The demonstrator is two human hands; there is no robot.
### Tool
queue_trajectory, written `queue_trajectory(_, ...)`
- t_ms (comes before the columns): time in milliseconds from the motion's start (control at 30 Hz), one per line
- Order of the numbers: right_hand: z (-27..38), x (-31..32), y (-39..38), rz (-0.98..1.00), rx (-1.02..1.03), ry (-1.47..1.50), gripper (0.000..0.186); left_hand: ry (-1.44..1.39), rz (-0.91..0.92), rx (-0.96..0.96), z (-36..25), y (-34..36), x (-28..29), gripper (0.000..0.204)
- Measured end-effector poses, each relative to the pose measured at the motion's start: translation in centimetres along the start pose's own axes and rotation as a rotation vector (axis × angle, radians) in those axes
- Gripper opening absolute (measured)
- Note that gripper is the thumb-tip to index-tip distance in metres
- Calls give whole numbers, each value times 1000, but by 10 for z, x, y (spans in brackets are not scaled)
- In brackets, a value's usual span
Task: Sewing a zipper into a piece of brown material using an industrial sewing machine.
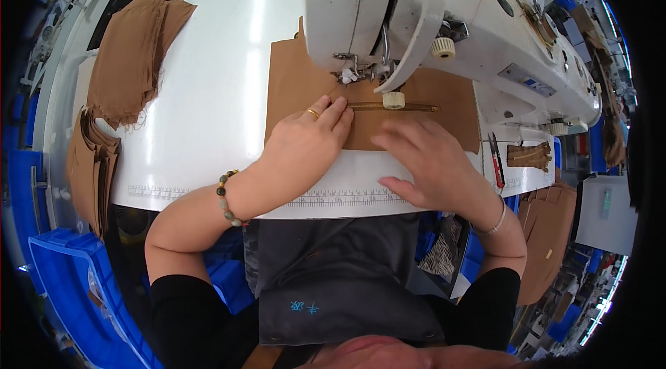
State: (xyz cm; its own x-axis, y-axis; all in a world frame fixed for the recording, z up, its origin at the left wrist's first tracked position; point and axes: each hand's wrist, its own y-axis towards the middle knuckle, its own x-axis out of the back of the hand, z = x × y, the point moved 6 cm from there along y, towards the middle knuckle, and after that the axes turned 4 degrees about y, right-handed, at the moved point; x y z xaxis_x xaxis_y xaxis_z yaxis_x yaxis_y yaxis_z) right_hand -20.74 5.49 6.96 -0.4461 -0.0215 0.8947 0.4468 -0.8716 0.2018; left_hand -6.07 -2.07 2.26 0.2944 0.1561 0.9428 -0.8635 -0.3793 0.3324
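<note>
A flat brown panel (288, 81), leather or fabric, lies on the white table beneath the needle area of a white sewing machine (465, 25). Set into the panel is a narrow slot with what looks like a brass zipper (416, 108). My left hand (302, 143) rests flat on the panel, fingers stretched toward the presser foot (354, 76) and touching the slot's left end. My right hand (433, 157) is just below the slot, slightly blurred, with its thumb apart from the fingers and nothing held. Whether its fingertips touch the panel, I cannot tell.
Brown fabric pieces (128, 56) are stacked at the far left, with folded brown pieces (94, 168) nearer. Red-handled snips (497, 164) and short zippers (528, 156) lie right. More brown panels (548, 237) sit beyond. A blue bin (76, 286) stands lower left.
</note>
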Motion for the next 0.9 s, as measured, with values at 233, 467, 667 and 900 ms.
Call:
queue_trajectory(233,-63,-40,40,57,-234,396,28,-399,313,212,69,17,-2,24)
queue_trajectory(467,-59,-45,36,24,-250,302,23,-398,184,164,66,15,2,20)
queue_trajectory(667,-44,-50,35,-109,-122,58,31,-296,-12,176,54,4,9,19)
queue_trajectory(900,-38,-47,35,-201,-73,-18,37,-29,-233,-240,5,-77,38,23)
